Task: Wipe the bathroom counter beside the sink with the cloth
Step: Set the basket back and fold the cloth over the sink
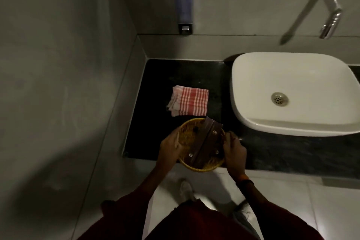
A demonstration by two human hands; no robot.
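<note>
A folded red-and-white checked cloth (188, 101) lies on the black stone counter (194, 73), left of the white basin (292, 91). Just in front of the cloth, at the counter's near edge, sits a round yellow wicker basket (187, 134) with flat brown packets (204, 142) in it. My left hand (169, 147) grips the basket's left rim. My right hand (234, 152) grips its right rim. Neither hand touches the cloth.
A grey wall closes the counter's left side and back. A soap dispenser (184, 6) hangs on the back wall, and a chrome tap (329, 4) juts out above the basin. Pale floor tiles and my shoes (186, 189) lie below the counter edge.
</note>
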